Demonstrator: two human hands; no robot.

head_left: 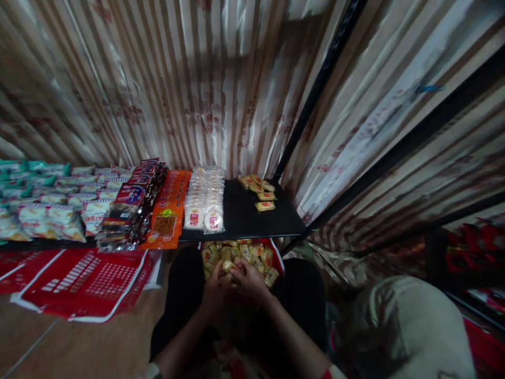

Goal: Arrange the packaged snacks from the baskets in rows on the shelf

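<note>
My left hand (215, 287) and my right hand (251, 280) meet between my knees, fingers closed around a small yellow-wrapped snack packet (228, 266). Just beneath them is a red basket (277, 253) with a white rim, filled with more yellow snack packets (256, 252). Several packets of the same look (265, 206) lie in a small group at the right end of the black shelf (240, 223). The image is dim, so the print on the held packet cannot be read.
Left along the shelf are round white crackers in clear wrap (214, 218), orange snack bags (165, 221), dark red packets (132, 197) and white bags (35, 218). A red basket (84, 279) lies below. Black metal posts (321, 89) and a pale sack (410, 326) are at right.
</note>
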